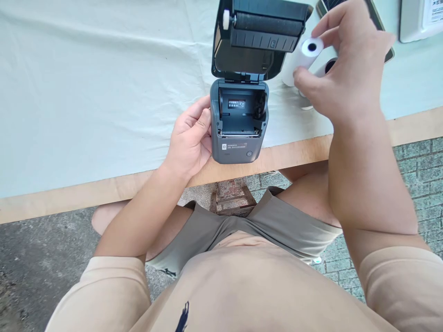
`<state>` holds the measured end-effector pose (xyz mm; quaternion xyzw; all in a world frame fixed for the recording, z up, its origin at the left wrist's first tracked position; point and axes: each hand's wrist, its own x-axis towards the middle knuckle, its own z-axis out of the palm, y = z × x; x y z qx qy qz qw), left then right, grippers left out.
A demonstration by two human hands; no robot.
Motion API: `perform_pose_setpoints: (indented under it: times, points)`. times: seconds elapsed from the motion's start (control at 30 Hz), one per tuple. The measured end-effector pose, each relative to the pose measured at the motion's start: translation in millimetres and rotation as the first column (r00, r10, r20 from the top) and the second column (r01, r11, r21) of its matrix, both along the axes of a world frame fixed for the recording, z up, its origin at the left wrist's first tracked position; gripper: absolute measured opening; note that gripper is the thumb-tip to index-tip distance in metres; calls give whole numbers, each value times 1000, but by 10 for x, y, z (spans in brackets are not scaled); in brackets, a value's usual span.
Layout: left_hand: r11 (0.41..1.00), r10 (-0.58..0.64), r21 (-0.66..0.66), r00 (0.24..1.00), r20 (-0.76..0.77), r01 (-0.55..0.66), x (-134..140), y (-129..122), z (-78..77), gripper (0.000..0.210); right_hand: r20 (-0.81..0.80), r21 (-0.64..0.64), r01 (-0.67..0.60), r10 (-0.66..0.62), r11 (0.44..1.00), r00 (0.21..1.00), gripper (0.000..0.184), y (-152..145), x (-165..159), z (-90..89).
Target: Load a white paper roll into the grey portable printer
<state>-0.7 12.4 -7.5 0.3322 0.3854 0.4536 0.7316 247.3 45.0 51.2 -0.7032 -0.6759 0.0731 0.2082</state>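
A small dark grey label printer (238, 152) has its lid (249, 60) swung up, and the paper bay inside is bare. My left hand (192, 133) grips the printer by its left side, thumb against the casing, near the table's front edge. Right of the lid, my right hand (346, 69) has thumb and forefinger around a white paper roll (306, 57) with a dark core. A second white roll (323, 70) lies beside it, partly covered by the same hand. More white shows below these rolls, but I cannot tell how many pieces it is.
A pale cloth covers the table (104, 92), whose front edge is bare wood (138, 182). Behind my right hand lies a dark flat device (388, 54). A white box with a printed label (415, 23) stands at the far right. Under the table is a wooden stool (231, 210).
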Motion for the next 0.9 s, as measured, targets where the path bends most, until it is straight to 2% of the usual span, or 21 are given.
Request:
perform_pose_setpoints:
  times: [0.1,0.17,0.23,0.3,0.33,0.4,0.5,0.6,0.67,0.83,0.9]
  points:
    - [1000,-3,13,1000,-2,3,3,1,6,22,126,-120,153,-138,981,982,53,-18,-75,72]
    - [1000,-13,7,1000,5,12,5,1,15,22,111,-109,120,-108,987,988,54,-29,-61,105]
    - [1000,-16,-12,1000,15,16,6,1,23,21,-8,-11,-4,4,1000,1000,48,-39,15,110]
    - [1000,-5,-29,1000,18,6,7,-1,28,21,-170,169,-120,149,978,974,34,-49,141,82]
    - [1000,0,-31,1000,19,1,7,-3,29,21,-242,257,-124,188,958,952,29,-58,210,57]
    - [1000,0,-12,999,36,1,6,-4,26,23,-340,332,-31,150,943,928,26,-87,332,-2]
    - [998,-30,48,995,91,26,-1,1,13,24,-353,237,64,24,969,935,27,-170,407,-63]
    - [996,-48,78,995,87,42,-5,12,-3,24,-197,51,88,-76,995,977,46,-260,357,-76]
    - [996,-55,68,997,47,52,-4,18,-7,25,-82,-18,131,-132,991,988,51,-285,302,-83]
    - [996,-63,62,998,13,62,2,21,-2,31,-51,-47,192,-195,980,980,38,-219,244,-112]
    - [996,-57,74,998,29,55,2,19,-7,32,-83,3,174,-173,985,981,35,-192,277,-99]
